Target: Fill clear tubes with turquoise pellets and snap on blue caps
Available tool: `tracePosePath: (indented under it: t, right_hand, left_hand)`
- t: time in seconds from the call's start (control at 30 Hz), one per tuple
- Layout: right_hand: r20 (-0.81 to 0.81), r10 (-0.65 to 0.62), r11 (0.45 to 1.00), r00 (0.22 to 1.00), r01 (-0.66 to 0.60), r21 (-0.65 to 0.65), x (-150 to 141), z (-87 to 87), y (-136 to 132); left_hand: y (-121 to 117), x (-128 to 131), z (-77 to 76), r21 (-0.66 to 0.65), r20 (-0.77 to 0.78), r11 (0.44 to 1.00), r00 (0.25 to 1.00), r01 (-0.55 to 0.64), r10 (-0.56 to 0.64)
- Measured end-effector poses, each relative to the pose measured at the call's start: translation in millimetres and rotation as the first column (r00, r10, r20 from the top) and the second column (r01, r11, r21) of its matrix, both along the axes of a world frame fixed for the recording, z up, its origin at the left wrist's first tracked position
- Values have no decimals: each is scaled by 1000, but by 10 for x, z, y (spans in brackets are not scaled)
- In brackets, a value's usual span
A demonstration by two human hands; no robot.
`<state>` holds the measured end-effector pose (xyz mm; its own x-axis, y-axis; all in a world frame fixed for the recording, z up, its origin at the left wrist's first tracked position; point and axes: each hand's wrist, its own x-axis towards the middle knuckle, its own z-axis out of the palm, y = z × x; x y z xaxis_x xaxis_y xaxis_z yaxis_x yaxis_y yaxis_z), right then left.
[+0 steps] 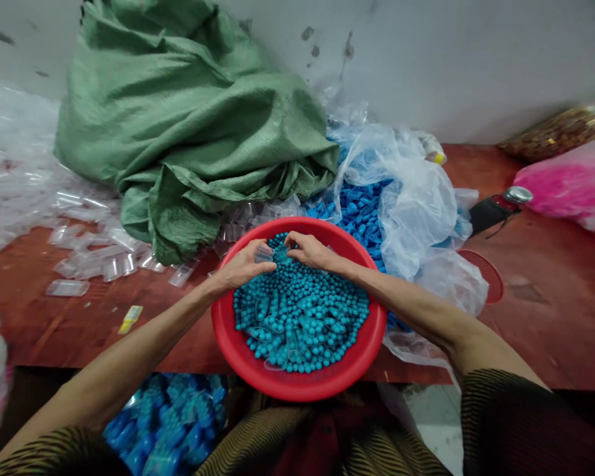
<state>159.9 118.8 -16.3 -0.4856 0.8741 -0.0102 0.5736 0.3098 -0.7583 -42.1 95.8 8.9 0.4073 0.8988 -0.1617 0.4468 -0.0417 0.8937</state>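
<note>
A red plastic basin (300,391) holds a heap of turquoise beads (302,314), many in strings or rows, with a few clear pieces among them. Over the far left part of the basin, my left hand (245,266) grips a small clear plastic container (264,253) between thumb and fingers. Close beside it, my right hand (308,251) has thumb and fingertips bent together just above the beads. Whatever lies in that pinch is too small to tell.
Behind the basin slumps a green woven sack (203,112). Loose clear containers (104,254) spread at left. Blue plastic pieces (359,211) and a translucent bag (411,198) lie right, near a dark bottle (496,210) and a pink bag (570,182). Below the table edge sits a blue-filled bag (163,423).
</note>
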Motion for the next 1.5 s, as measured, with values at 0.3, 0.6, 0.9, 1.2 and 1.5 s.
tracePosePath:
  t: [0.3, 0.6, 0.9, 1.2, 1.5]
  right_hand:
    - [-414, -240, 941, 878, 106, -322, -42, 39, -239]
    - [-244, -115, 911, 963, 5, -412, 200, 282, -151]
    - [658, 141, 985, 740, -172, -18, 453, 154, -205]
    - [-80, -168, 963, 983, 146, -228, 386, 208, -161]
    - [-474, -406, 849, 781, 132, -511, 121, 175, -158]
  left_hand:
    - [-69, 224, -60, 3, 71, 999, 996, 49, -49]
    - [13, 331, 90, -157, 84, 986, 996, 53, -40]
    - [57, 256, 21, -33, -190, 984, 965, 177, -180]
    - [10, 432, 48, -63, -52, 976, 976, 207, -210]
    - [58, 485, 117, -2, 97, 1000, 995, -13, 13]
